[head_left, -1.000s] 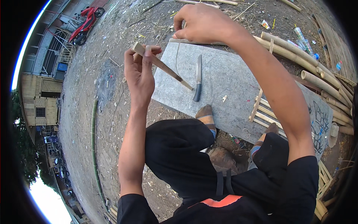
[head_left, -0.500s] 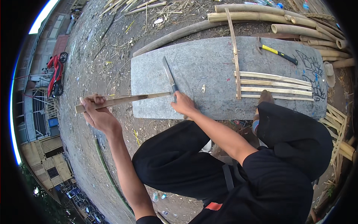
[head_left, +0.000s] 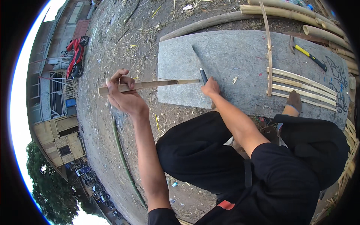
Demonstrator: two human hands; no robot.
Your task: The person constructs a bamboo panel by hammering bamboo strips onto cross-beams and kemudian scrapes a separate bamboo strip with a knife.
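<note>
My left hand is closed around a long bamboo strip, holding it level beyond the left end of a grey stone slab. The strip's narrower, paler tip reaches over the slab toward my right hand. That hand is closed on the black handle of a knife; its blade points away from me and slightly left over the slab. My fingers partly hide the handle's end. A small pale wood chip lies to the right of my right hand.
Several pale strips lie on the slab's right side, one end at a crosswise stick. A hammer with a yellow and black handle rests beyond them. My foot is on the slab. Bamboo poles lie behind it; a red motorcycle stands far left.
The view has turned left, so the scene sits farther right. The strip now looks more level and my left fingers are slightly raised. Both hands keep their holds.
</note>
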